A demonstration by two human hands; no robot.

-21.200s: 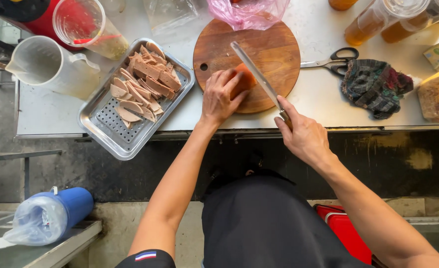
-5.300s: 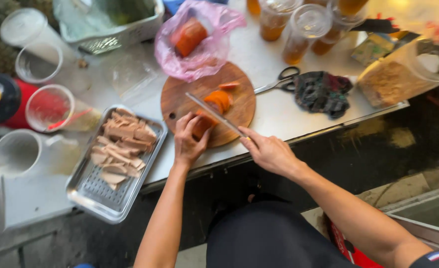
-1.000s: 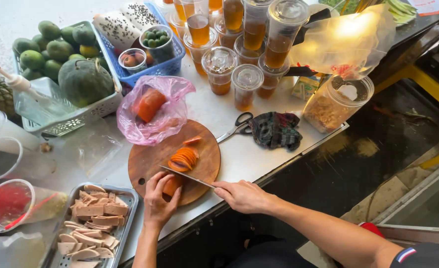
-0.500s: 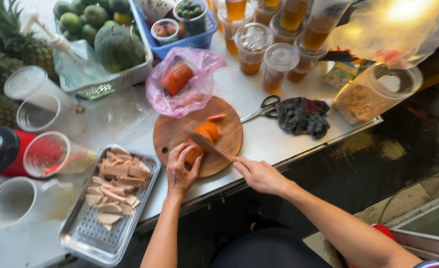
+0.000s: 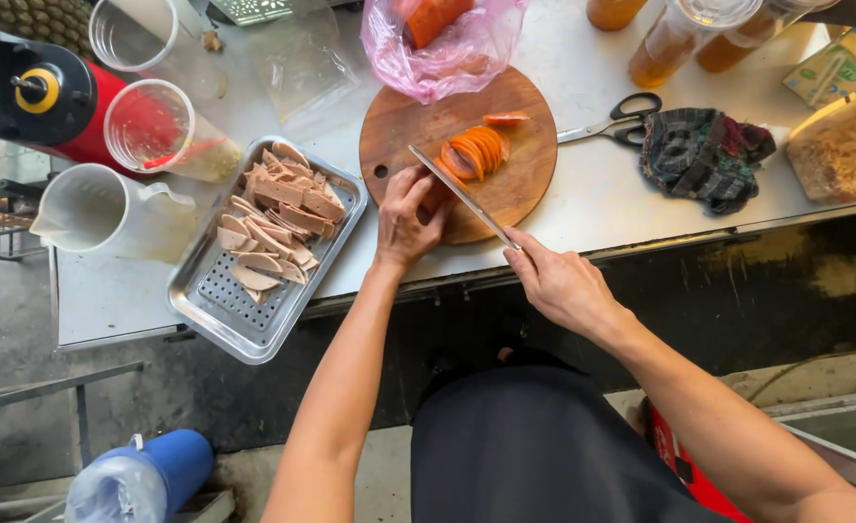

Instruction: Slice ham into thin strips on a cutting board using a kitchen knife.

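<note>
Now more slices [image 5: 474, 153] fanned on board [image 5: 418, 126]; left hand [image 5: 404, 218] clamping sausage [image 5: 435, 197], right hand [image 5: 559, 281] gripping knife [image 5: 462, 197], mid-cut.

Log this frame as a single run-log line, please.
left hand steadies orange sausage piece | right hand holds knife | slices fanned on round board

The person is wearing a plain black garment [image 5: 535, 446] over the torso, just below the round wooden cutting board [image 5: 525, 184]. Both forearms are showing bare, with the left hand [image 5: 406, 218] and right hand [image 5: 559, 281] wearing no gloves or rings.
</note>
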